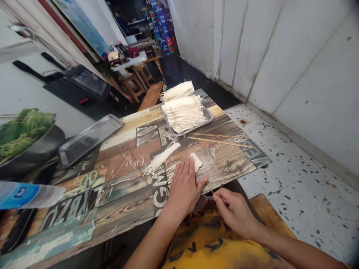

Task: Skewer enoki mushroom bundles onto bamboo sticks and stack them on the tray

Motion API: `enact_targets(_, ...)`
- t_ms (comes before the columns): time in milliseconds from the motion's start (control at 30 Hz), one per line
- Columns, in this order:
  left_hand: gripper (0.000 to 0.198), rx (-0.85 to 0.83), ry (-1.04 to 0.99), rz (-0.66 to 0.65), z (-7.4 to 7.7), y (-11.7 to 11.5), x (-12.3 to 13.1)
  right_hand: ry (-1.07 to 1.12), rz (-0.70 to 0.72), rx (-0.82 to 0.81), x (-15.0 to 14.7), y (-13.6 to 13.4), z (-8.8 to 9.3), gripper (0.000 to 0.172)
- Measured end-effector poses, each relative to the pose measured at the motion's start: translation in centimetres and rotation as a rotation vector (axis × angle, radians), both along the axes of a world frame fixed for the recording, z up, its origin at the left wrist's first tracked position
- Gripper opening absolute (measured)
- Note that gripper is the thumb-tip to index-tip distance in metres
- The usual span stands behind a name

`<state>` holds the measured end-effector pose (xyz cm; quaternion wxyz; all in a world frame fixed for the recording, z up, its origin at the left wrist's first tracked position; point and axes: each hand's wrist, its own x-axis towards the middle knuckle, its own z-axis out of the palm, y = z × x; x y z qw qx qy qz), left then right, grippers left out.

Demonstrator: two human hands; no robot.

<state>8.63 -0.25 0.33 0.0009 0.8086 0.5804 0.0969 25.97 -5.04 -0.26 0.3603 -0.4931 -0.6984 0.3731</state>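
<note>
My left hand (183, 183) lies flat over a bunch of enoki mushrooms (196, 161), pressing it to the table; the pale base end shows past the fingers. Between the thumb and fingers of my right hand (237, 213) is a thin bamboo skewer (208, 183), its far end reaching the base of that bunch. Whether the tip is inside the mushrooms is hidden. Just beyond my left hand rests another small enoki bunch (165, 156). Farther back, a metal tray (209, 116) holds stacked enoki (183, 112), some with skewer ends showing.
Loose skewers (221, 140) lie right of the tray, and more skewers (108, 183) at the left among mushroom scraps. An unfilled tray (89, 140), a bowl of greens (26, 140) and a plastic bottle (30, 195) stand left. The table's (224, 160) near edge meets my lap.
</note>
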Motion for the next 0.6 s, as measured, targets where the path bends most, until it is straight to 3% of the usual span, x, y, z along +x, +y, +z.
enact_targets(200,0.064,-0.071,-0.022,-0.001,0.7,0.0,-0.2,-0.027,-0.012,0.004,-1.0,1.1,0.0,0.025)
enact_targets(333,0.055,-0.061,-0.102,-0.026,2.1,0.7,-2.4,-0.053,0.009,0.009,-0.2,1.0,-0.6,0.026)
enact_targets(500,0.043,0.099,-0.095,0.152,3.0,4.0,-7.2,-0.129,0.074,0.002,1.3,0.6,-1.1,0.027)
enact_targets(600,0.04,0.1,-0.061,0.171,3.2,6.5,-8.9,-0.175,0.094,0.022,1.8,0.5,-1.2,0.029)
